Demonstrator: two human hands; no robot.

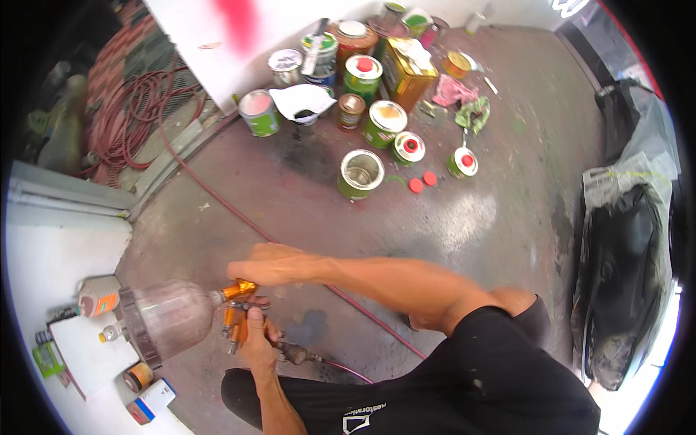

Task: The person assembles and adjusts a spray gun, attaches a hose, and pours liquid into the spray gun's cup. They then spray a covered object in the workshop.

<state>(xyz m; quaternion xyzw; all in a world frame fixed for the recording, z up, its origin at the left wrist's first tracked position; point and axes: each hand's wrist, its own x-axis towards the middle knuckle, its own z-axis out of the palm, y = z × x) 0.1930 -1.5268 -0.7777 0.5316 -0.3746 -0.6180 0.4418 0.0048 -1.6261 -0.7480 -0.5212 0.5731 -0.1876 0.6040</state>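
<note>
Between my hands is a spray gun (230,319) with a gold-orange body, tipped over so that its large clear, clouded cup (177,315) points left. My left hand (257,351) is closed around the gun near its handle. Above it, my right hand (270,264) is closed on the gold neck (239,291) where the cup joins the gun; its fingertips are partly hidden. From the gun's handle, a dark fitting (296,354) leads to a thin red air hose (348,371). The cup's wide end has a dark lid (138,330).
Several paint cans stand along the far wall, with an open empty can (361,174) nearest. Two red caps (415,185) lie beside it. A red hose (217,197) crosses the floor. At left are a plastic jug (99,296) and small boxes; at right, a black plastic-wrapped part (623,283).
</note>
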